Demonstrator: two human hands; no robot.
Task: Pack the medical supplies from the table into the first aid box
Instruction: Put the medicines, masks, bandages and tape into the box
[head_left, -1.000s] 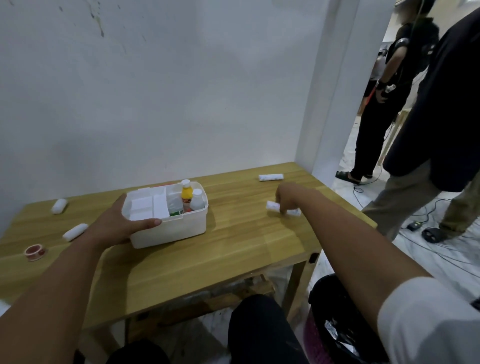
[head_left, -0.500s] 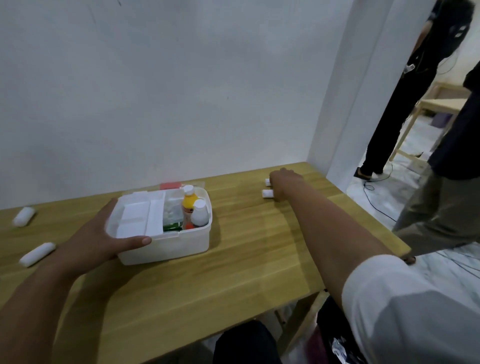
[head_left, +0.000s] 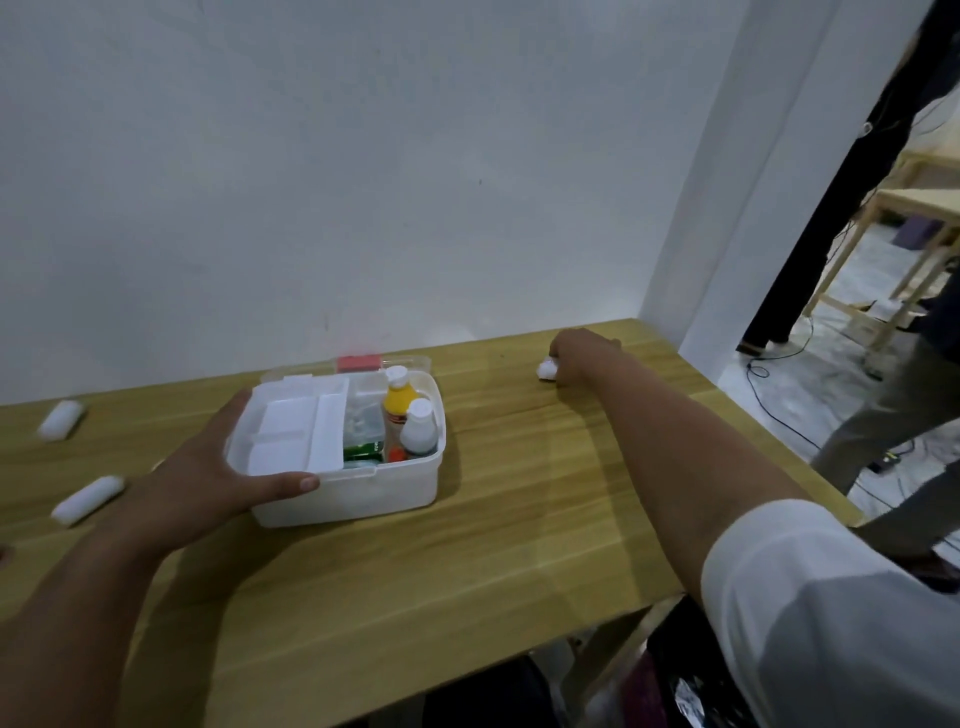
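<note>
The white first aid box (head_left: 363, 493) stands open on the wooden table (head_left: 519, 519). Inside are a white tray insert, a yellow bottle (head_left: 399, 402), a white-capped bottle (head_left: 418, 427) and a green packet. My left hand (head_left: 208, 473) grips the box's left side, thumb along its front rim. My right hand (head_left: 576, 356) is stretched to the far right of the table, closed over white bandage rolls (head_left: 545, 370), of which only one end shows. Two more white bandage rolls (head_left: 88, 499) (head_left: 61, 420) lie on the table at the left.
A white wall runs behind the table, with a pillar (head_left: 727, 234) at its right end. Beyond the table's right edge stand people (head_left: 893, 405), cables on the floor and another wooden table (head_left: 914, 208).
My right hand took one roll near the front right, then reached back to the second roll by the wall and closed over it. The left hand stayed on the box.
</note>
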